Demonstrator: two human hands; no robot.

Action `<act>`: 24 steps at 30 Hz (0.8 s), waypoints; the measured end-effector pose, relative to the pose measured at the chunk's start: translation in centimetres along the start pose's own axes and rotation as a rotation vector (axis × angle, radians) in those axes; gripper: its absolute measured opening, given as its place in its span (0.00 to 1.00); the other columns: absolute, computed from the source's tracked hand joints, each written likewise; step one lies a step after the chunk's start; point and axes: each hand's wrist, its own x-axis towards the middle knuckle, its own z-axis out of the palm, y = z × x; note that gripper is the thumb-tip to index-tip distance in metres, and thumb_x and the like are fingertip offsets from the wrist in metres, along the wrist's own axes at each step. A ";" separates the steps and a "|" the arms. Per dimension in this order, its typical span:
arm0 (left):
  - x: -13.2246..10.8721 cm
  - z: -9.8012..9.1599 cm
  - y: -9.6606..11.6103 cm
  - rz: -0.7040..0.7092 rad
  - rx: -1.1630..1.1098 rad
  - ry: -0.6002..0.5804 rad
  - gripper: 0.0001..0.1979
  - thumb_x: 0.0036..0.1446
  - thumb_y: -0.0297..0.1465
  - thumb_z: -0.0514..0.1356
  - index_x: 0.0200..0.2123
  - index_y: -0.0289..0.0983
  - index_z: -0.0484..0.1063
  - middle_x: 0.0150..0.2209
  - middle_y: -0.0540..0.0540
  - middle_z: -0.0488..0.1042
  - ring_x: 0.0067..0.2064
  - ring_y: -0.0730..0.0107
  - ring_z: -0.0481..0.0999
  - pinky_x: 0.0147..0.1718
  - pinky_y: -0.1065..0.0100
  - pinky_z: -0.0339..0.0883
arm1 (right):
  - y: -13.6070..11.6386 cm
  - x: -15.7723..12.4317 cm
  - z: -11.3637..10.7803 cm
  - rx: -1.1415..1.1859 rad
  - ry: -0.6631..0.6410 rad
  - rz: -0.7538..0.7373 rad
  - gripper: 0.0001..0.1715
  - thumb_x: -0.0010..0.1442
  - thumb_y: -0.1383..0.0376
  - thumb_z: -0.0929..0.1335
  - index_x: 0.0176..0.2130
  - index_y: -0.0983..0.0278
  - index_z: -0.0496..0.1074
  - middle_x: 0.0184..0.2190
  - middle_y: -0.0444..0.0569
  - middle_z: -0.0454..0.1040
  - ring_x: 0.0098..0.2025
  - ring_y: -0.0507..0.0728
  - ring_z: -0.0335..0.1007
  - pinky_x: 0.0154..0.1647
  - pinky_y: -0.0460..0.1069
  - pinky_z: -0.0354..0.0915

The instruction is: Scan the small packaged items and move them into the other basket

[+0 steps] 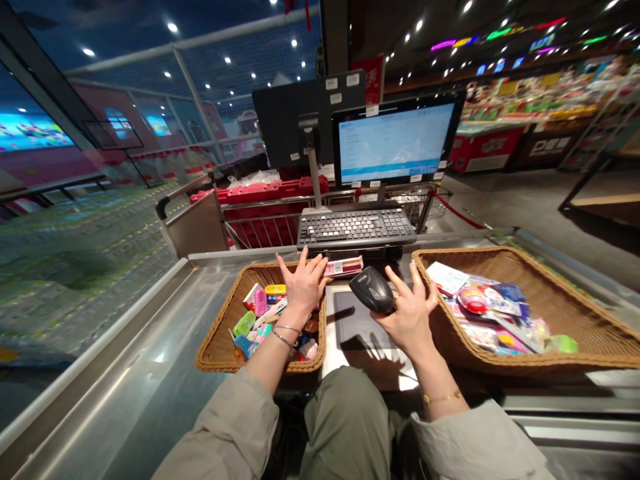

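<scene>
My left hand (302,285) is spread over the right part of the smaller wicker basket (210,343), its fingers apart and pointing away from me. Small packets and colourful items, among them a pink one (260,301) and a green one (245,324), lie in that basket. Just past my left fingertips is a flat pink box (344,267) with a barcode label. My right hand (411,313) has its fingers stretched apart beside a black barcode scanner (373,290). The thumb side overlaps the scanner's lower edge; whether they touch is unclear.
A larger wicker basket (585,300) with packaged items stands at the right. Behind the counter (165,353) are a keyboard (357,227), a lit monitor (395,143) and a second screen (287,120) seen from behind. A shopping cart (265,223) with red things stands beyond.
</scene>
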 end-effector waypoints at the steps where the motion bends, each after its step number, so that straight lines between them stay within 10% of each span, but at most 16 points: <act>1: 0.0 0.1 0.1 0.001 -0.002 0.000 0.22 0.64 0.37 0.63 0.61 0.48 0.72 0.62 0.43 0.75 0.73 0.43 0.57 0.64 0.26 0.10 | 0.0 0.0 0.0 0.002 -0.007 -0.001 0.06 0.52 0.61 0.71 0.30 0.61 0.76 0.60 0.51 0.75 0.73 0.76 0.50 0.69 0.77 0.38; 24: 0.2 0.9 0.6 0.012 -0.006 0.021 0.21 0.66 0.38 0.61 0.61 0.47 0.72 0.62 0.44 0.75 0.73 0.45 0.56 0.65 0.28 0.09 | 0.4 -0.3 0.1 0.000 -0.021 -0.045 0.06 0.51 0.62 0.71 0.32 0.61 0.75 0.58 0.51 0.77 0.72 0.76 0.51 0.68 0.78 0.38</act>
